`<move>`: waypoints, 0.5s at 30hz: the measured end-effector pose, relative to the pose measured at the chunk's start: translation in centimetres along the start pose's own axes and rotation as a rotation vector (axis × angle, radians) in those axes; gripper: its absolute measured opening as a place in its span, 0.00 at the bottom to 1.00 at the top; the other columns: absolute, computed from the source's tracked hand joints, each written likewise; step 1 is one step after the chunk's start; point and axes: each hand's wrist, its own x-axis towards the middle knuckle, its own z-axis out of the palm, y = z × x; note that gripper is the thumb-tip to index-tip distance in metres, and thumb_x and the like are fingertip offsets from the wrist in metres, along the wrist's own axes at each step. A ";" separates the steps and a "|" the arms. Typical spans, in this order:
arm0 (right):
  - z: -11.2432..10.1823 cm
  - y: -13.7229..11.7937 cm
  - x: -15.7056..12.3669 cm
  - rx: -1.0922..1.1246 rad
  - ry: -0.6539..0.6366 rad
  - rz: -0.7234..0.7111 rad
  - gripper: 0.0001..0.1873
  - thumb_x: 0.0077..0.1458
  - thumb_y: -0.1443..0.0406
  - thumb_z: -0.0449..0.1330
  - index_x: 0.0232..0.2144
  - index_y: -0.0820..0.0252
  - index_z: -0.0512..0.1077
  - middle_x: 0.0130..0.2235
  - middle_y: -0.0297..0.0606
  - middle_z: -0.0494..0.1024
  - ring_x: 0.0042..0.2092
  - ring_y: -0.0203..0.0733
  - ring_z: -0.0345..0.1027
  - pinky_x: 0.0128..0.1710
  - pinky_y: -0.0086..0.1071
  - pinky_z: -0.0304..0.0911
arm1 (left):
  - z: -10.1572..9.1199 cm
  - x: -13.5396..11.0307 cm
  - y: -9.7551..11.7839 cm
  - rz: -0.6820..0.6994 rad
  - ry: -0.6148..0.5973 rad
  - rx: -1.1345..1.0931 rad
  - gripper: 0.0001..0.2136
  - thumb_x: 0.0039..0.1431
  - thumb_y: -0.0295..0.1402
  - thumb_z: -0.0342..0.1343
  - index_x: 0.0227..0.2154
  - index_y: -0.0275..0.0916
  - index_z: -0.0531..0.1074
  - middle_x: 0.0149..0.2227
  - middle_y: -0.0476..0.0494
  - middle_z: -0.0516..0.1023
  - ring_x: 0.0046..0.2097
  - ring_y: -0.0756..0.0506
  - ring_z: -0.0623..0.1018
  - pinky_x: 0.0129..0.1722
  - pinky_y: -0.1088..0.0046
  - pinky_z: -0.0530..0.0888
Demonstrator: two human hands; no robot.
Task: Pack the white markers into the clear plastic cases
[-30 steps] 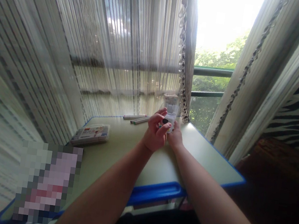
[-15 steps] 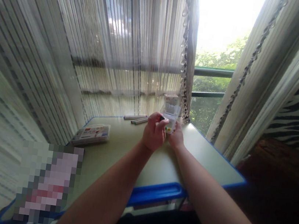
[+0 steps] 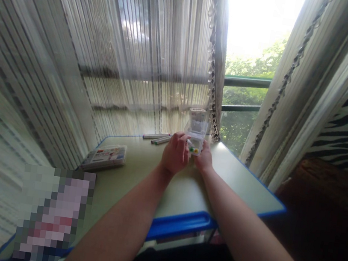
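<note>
My right hand [image 3: 205, 155] grips the right side of a clear plastic marker case [image 3: 196, 140], which is held tilted above the table. The case's lid [image 3: 198, 115] stands open at the far side. Green and yellow marker ends [image 3: 194, 150] show at the near end of the case. At the case's left edge is my left hand [image 3: 175, 153], its fingers curled and closed. A pale piece of a marker [image 3: 188, 142] shows by the fingertips; the rest is hidden behind the hand.
Several loose markers [image 3: 156, 137] lie at the table's back edge. On the left sits a closed marker box [image 3: 105, 156]. The table [image 3: 134, 185] has a blue rim. String curtains [image 3: 159, 50] hang close behind it, and a blurred pink item [image 3: 58, 213] is at the lower left.
My left hand has turned over and shifted slightly left and down; the marker's dark end, earlier visible between its fingers, is now hidden. My right hand keeps hold of the case.
</note>
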 end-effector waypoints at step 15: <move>0.1 -0.1 0.0 -0.066 0.061 0.024 0.22 0.44 0.62 0.59 0.44 0.61 0.66 0.41 0.43 0.73 0.40 0.46 0.67 0.44 0.41 0.64 | 0.6 -0.8 -1.2 -0.154 -0.086 0.021 0.06 0.56 0.27 0.47 0.37 0.37 0.64 0.35 0.43 0.69 0.39 0.47 0.71 0.40 0.70 0.72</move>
